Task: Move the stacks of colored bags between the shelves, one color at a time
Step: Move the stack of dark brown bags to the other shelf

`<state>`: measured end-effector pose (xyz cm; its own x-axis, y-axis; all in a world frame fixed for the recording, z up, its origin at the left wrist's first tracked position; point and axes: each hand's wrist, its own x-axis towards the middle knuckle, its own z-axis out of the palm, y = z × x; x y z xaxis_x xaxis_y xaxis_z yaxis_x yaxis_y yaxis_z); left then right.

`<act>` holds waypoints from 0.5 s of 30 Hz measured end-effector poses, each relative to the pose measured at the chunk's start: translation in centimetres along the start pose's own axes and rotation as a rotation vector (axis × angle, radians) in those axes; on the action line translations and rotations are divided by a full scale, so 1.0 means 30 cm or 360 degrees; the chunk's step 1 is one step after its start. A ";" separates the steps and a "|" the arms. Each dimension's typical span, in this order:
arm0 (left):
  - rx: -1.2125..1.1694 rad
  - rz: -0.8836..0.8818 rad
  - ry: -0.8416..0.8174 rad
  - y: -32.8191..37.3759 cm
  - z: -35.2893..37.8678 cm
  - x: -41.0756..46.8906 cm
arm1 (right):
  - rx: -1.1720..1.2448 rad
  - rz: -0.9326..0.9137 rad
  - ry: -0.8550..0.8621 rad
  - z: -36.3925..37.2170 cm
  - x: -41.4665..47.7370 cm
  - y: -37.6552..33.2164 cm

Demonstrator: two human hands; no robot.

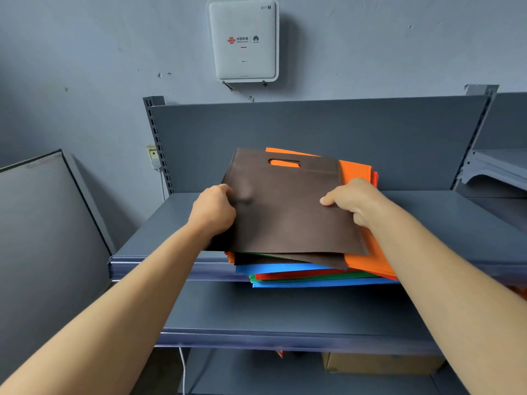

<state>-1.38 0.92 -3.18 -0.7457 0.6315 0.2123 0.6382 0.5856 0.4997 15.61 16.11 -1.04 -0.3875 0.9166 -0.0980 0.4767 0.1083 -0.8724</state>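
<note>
A brown bag [288, 206] with a cut-out handle lies on top of a pile on the upper grey shelf [159, 226]. My left hand [214, 212] grips its left edge and my right hand [353, 201] grips its right edge, thumb on top. Under it lie orange bags [356, 172], which stick out to the right and show through the handle hole. Lower in the pile are blue bags [285, 269], red bags [308, 276] and green bags [313, 280], overhanging the shelf's front edge.
A lower grey shelf [285, 317] runs below. Under it sits a cardboard box [379, 363], and a white cable [182, 369] hangs at the left. A white router [243, 38] is on the wall. A dark panel [42, 223] leans at the left. Another shelf unit [496, 166] stands at the right.
</note>
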 end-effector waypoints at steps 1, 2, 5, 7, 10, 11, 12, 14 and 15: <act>-0.0033 -0.0009 0.0025 0.003 -0.002 -0.006 | 0.0046 0.0016 -0.0027 -0.005 -0.005 -0.004; -0.0058 -0.0017 0.0053 0.008 -0.005 -0.014 | 0.0060 0.0014 -0.0043 -0.008 -0.009 -0.007; -0.0134 -0.0033 0.0168 0.021 -0.018 -0.046 | -0.0059 -0.0063 -0.0083 -0.004 -0.024 -0.009; -0.0218 -0.0064 0.0255 0.025 -0.031 -0.070 | -0.0128 -0.0165 -0.0129 0.005 -0.030 -0.007; -0.0286 -0.0112 0.0398 0.025 -0.058 -0.121 | -0.0009 -0.0342 -0.0232 0.023 -0.041 -0.011; -0.0295 -0.0132 0.0447 0.022 -0.067 -0.142 | -0.0015 -0.0394 -0.0253 0.033 -0.048 -0.013; -0.0295 -0.0158 0.0497 0.017 -0.076 -0.165 | -0.0040 -0.0424 -0.0247 0.045 -0.057 -0.016; -0.0291 -0.0220 0.0598 0.001 -0.096 -0.215 | -0.0169 -0.0482 -0.0132 0.075 -0.077 -0.025; -0.0286 -0.0247 0.0641 -0.009 -0.105 -0.241 | -0.0235 -0.0523 -0.0078 0.092 -0.092 -0.030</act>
<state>3.23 -5.41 -2.19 -0.8674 0.2749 0.4147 0.4963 0.5381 0.6813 14.07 12.41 -1.31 -0.5746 0.8046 0.1500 0.4281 0.4517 -0.7828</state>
